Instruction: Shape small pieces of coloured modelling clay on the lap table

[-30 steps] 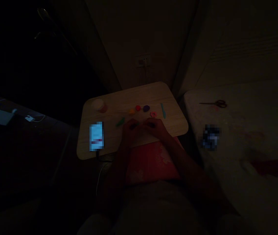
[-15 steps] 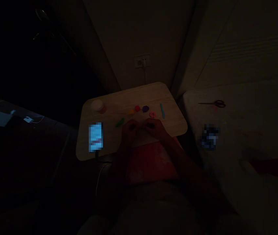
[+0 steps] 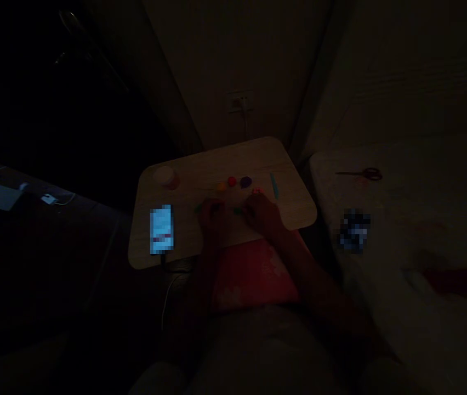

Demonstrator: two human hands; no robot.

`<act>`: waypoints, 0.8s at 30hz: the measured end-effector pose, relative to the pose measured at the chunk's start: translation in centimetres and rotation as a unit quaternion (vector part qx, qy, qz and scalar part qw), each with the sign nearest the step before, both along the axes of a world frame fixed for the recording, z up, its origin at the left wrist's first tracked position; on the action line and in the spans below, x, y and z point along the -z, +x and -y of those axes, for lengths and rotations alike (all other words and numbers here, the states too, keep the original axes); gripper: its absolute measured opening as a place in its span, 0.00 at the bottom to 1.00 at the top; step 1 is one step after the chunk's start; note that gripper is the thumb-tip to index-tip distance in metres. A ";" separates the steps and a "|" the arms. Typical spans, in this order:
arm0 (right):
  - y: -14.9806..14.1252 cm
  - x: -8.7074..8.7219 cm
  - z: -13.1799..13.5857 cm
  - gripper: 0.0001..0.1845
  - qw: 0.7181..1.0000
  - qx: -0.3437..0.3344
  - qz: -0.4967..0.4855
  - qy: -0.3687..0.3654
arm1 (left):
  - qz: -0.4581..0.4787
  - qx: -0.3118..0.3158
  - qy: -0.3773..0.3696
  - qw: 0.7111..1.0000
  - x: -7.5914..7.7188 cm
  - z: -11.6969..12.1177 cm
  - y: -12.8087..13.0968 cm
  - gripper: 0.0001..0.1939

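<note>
The room is very dark. My left hand (image 3: 212,216) and my right hand (image 3: 261,213) rest close together on a small light wooden lap table (image 3: 184,170). Small lumps of modelling clay lie just beyond them: an orange one (image 3: 220,187), a red one (image 3: 232,181), a purple one (image 3: 245,181) and a pink piece (image 3: 257,191) by my right fingers. A green clay piece (image 3: 198,208) shows at my left hand's edge. A teal stick tool (image 3: 274,185) lies to the right. The fingers of both hands are too dim to read.
A lit phone (image 3: 161,229) lies at the table's front left with a cable hanging down. A small round container (image 3: 165,176) stands at the back left. Scissors (image 3: 360,174) and a dark object (image 3: 354,229) lie on the bed to the right. A red cushion (image 3: 254,271) sits under the table.
Both hands have slid a little farther onto the table toward the clay pieces. My left hand now covers most of the green piece.
</note>
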State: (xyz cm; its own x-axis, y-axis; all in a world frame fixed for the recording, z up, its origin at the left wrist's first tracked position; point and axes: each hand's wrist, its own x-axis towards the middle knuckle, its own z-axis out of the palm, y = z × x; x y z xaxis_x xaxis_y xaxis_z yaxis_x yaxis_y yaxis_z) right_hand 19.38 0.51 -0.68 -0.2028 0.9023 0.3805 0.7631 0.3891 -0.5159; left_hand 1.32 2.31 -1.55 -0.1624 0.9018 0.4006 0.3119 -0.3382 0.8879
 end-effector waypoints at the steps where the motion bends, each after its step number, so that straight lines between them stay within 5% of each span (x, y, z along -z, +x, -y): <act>1: 0.0 0.0 -0.1 0.07 1.000 -0.004 0.011 0.002 | -0.014 0.003 0.004 1.000 -0.1 0.1 0.0 0.04; 11: 1.2 0.1 -0.3 0.09 0.998 0.052 -0.043 0.019 | -0.147 0.026 0.029 0.988 -0.3 0.6 0.7 0.06; 17: 4.2 -1.1 -0.6 0.14 0.978 0.187 -0.079 0.044 | -0.278 0.116 0.008 0.954 -0.7 1.1 1.4 0.08; 21: 6.9 -1.2 -1.7 0.16 0.953 0.298 -0.063 -0.005 | -0.304 0.121 -0.002 0.945 -1.0 1.3 1.5 0.13; 24: 7.9 -1.2 -2.0 0.22 0.952 0.297 -0.004 -0.073 | -0.308 0.120 -0.001 0.944 -1.0 1.3 1.4 0.12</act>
